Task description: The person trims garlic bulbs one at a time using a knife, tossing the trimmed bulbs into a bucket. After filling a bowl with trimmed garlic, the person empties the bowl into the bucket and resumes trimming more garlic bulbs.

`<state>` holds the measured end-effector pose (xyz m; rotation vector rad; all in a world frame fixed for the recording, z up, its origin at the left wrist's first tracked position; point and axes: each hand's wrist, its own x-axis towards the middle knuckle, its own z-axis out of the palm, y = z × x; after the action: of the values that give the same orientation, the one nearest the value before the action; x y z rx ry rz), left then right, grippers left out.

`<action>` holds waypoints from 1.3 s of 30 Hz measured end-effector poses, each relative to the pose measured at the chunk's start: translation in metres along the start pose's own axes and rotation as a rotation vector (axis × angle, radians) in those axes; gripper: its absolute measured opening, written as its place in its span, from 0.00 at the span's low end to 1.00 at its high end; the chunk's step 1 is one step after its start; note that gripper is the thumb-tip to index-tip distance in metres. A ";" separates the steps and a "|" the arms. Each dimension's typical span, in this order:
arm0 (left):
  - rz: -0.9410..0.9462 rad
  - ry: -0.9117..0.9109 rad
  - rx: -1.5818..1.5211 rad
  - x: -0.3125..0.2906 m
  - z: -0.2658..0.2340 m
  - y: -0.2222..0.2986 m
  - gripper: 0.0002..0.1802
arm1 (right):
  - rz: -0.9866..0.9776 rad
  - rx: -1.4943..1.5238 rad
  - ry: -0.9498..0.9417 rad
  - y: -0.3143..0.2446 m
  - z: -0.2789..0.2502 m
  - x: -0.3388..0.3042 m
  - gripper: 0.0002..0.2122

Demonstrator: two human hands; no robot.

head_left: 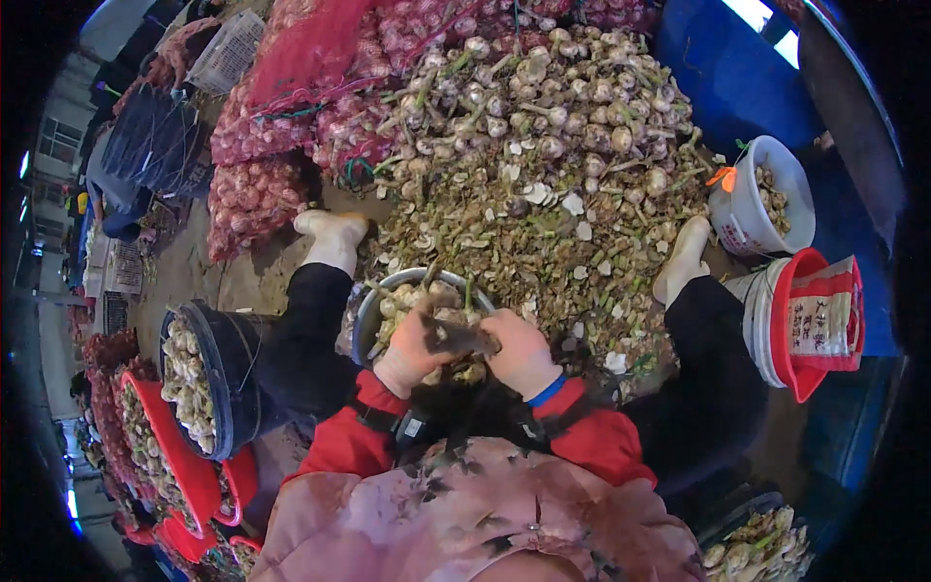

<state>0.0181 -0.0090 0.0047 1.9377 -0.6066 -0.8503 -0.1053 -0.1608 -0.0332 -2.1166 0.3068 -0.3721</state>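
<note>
My left hand (409,351) and my right hand (522,353), both in pale, soiled gloves, come together over a metal basin (365,325) between my legs. Garlic bulbs (396,304) with cut stems fill the basin. Each hand has its fingers curled closed. Dark, smeared fingertips meet in the middle, and what lies in them is hidden. Just beyond the hands a green garlic stem (469,293) sticks up. Past the basin spreads a heap of stem trimmings and peelings (485,238), with untrimmed garlic (582,107) piled behind it.
Red mesh sacks of garlic (254,199) stand at the far left. A black bucket of garlic (218,378) is by my left leg, with red baskets (179,456) behind. To the right are a white bucket (766,199) and stacked red and white buckets (805,325). Another person (121,194) bends at far left.
</note>
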 end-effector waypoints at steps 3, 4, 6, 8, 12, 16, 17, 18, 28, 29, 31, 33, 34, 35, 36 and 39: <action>0.066 0.087 0.115 -0.007 0.008 0.006 0.38 | 0.062 -0.210 -0.207 -0.008 0.008 0.000 0.09; 0.059 0.080 0.115 -0.007 0.012 0.002 0.38 | 0.070 -0.207 -0.209 -0.005 0.012 -0.003 0.09; 0.131 0.126 0.269 -0.010 0.017 0.001 0.36 | 0.124 -0.280 -0.260 -0.001 0.015 -0.006 0.09; 0.113 0.137 0.221 -0.013 0.021 0.005 0.36 | 0.124 -0.288 -0.253 0.001 0.018 -0.009 0.10; 0.146 0.185 0.101 -0.009 0.020 -0.009 0.37 | 0.147 -0.247 -0.226 0.006 0.021 -0.002 0.11; 0.065 0.233 0.108 -0.012 0.028 0.009 0.37 | 0.192 -0.066 -0.128 0.020 0.030 -0.004 0.12; 0.095 0.310 0.167 -0.012 0.030 0.013 0.36 | 0.191 0.000 -0.055 0.041 0.039 -0.008 0.12; 0.117 0.392 0.233 -0.015 0.028 0.016 0.36 | 0.458 -0.043 -0.064 0.070 0.036 -0.008 0.13; 0.181 0.178 -1.023 -0.005 0.000 0.015 0.24 | 0.000 0.254 0.301 0.021 0.023 -0.004 0.11; 0.093 0.155 -1.255 -0.007 0.005 0.009 0.26 | 0.005 0.248 0.312 0.014 0.021 -0.003 0.11; 0.005 0.202 -1.490 -0.006 0.017 0.006 0.27 | -0.066 0.167 0.192 0.005 0.016 0.000 0.12; -0.020 0.188 -1.517 -0.009 0.020 0.005 0.27 | -0.010 0.300 0.232 0.001 0.022 0.003 0.12; -0.041 0.187 -1.544 -0.010 0.020 0.005 0.27 | 0.042 0.439 0.262 0.001 0.026 0.004 0.12; -0.043 0.188 -1.541 -0.009 0.022 0.004 0.27 | 0.090 0.492 0.246 0.002 0.028 0.005 0.12; 0.023 0.201 -1.590 -0.006 0.024 0.001 0.27 | 0.088 0.497 0.244 0.007 0.034 0.005 0.12; 0.106 0.167 -1.635 0.004 0.049 0.009 0.26 | 0.477 0.335 0.153 0.083 0.061 -0.017 0.15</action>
<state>-0.0175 -0.0422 -0.0056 0.4484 0.1657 -0.6863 -0.1043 -0.1517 -0.1372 -1.6265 0.7652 -0.2783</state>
